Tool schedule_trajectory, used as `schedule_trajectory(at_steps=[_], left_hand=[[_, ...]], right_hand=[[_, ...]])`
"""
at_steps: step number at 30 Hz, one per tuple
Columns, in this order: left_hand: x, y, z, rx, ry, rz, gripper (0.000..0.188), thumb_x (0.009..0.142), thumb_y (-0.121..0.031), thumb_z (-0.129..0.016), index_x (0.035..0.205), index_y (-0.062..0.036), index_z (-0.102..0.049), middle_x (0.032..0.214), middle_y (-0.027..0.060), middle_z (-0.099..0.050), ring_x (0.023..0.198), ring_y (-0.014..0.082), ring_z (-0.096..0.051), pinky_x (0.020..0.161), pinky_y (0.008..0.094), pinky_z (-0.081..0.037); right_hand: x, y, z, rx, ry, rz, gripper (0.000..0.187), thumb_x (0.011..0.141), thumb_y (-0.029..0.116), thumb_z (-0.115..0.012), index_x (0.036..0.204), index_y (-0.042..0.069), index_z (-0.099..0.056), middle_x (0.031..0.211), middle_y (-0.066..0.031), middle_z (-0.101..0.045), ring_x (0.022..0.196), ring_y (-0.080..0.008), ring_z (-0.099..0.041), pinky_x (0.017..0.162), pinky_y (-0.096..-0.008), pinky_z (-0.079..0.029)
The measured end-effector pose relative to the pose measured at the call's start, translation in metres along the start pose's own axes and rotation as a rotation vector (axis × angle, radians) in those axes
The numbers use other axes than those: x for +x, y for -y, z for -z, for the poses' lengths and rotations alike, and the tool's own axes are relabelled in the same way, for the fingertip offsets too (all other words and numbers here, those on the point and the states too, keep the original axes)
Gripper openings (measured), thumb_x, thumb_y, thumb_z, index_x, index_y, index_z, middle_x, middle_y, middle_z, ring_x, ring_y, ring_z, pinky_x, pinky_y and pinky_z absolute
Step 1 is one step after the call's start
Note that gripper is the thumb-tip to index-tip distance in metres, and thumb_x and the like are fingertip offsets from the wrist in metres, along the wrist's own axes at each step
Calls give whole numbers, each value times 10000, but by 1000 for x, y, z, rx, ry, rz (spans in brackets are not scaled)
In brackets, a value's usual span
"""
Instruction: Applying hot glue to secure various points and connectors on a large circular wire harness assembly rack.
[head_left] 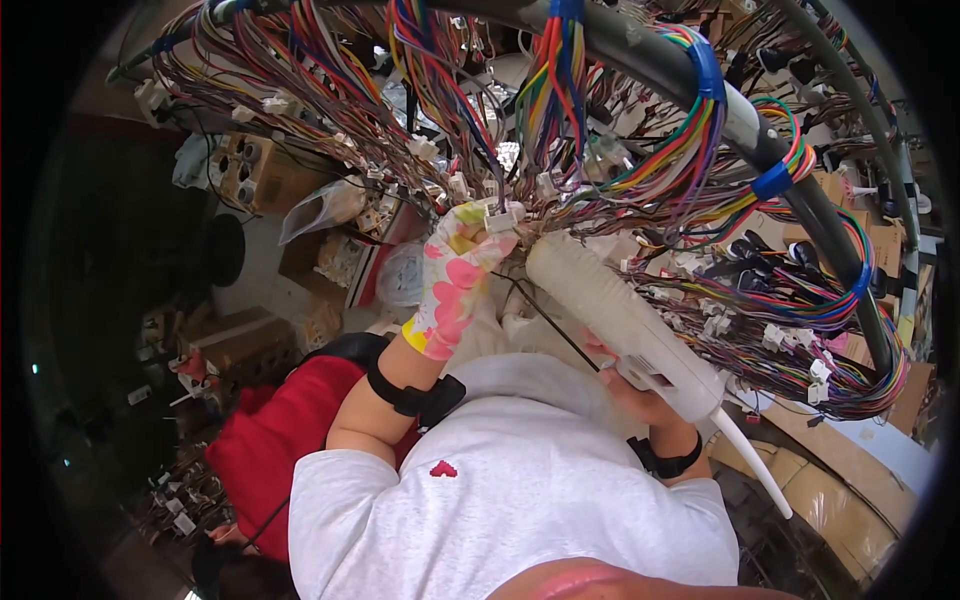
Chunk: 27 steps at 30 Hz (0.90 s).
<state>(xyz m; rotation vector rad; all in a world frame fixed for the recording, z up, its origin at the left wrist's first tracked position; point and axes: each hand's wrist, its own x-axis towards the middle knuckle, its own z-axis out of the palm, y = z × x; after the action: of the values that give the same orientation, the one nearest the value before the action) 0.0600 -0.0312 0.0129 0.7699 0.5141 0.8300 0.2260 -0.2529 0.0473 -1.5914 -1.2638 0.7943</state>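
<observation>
My left hand point(466, 255), in a white glove with pink and yellow flowers, is closed on a white plastic connector point(503, 217) at the end of a wire bundle. Close to its fingers is the blunt front of a long, off-white hand-held tool point(625, 310) with a worn, dirty casing. My right hand point(635, 395) is wrapped round this tool from below, mostly hidden behind it. A white cord point(755, 465) leaves the tool's rear end. Beneath the tool a thin dark rod or cable point(550, 320) slants towards my right hand. What kind of tool it is, I cannot make out.
Bundles of coloured wires point(555, 90) with white connectors hang from a curved dark metal rail point(655, 60), tied with blue tape. Cardboard boxes point(250, 170) and a clear plastic bag point(325, 208) lie at left. Red cloth point(280, 440) is by my left elbow; brown wrapped packages point(830, 500) are at lower right.
</observation>
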Motion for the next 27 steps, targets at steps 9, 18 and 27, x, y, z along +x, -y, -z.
schedule_trajectory(at_steps=[9, 18, 27], left_hand=[[-5, 1, -3, 22, -133, -78, 374, 799, 18, -638, 1163, 7, -555, 1084, 111, -645, 913, 153, -632, 816, 253, -483], [-8, -13, -15, 313, -150, -186, 234, 811, 45, -562, 1025, -46, -536, 1019, 44, -587, 911, 152, -585, 805, 276, -476], [-4, -8, -3, 354, -150, -160, 309, 807, 47, -601, 1100, -35, -556, 948, 33, -590, 813, 122, -562, 732, 250, -466]], right_hand=[[18, 15, -19, 311, -26, -159, 387, 736, 41, -686, 1112, 11, -602, 984, -120, -664, 882, -226, -657, 767, -309, -518], [26, 16, -20, 262, -8, -218, 361, 771, 33, -662, 1126, 14, -596, 994, -120, -677, 896, -207, -665, 793, -293, -523], [28, 11, -16, 282, 121, -140, 403, 835, -49, -582, 1224, -4, -487, 1081, -117, -580, 1029, -207, -580, 831, -350, -541]])
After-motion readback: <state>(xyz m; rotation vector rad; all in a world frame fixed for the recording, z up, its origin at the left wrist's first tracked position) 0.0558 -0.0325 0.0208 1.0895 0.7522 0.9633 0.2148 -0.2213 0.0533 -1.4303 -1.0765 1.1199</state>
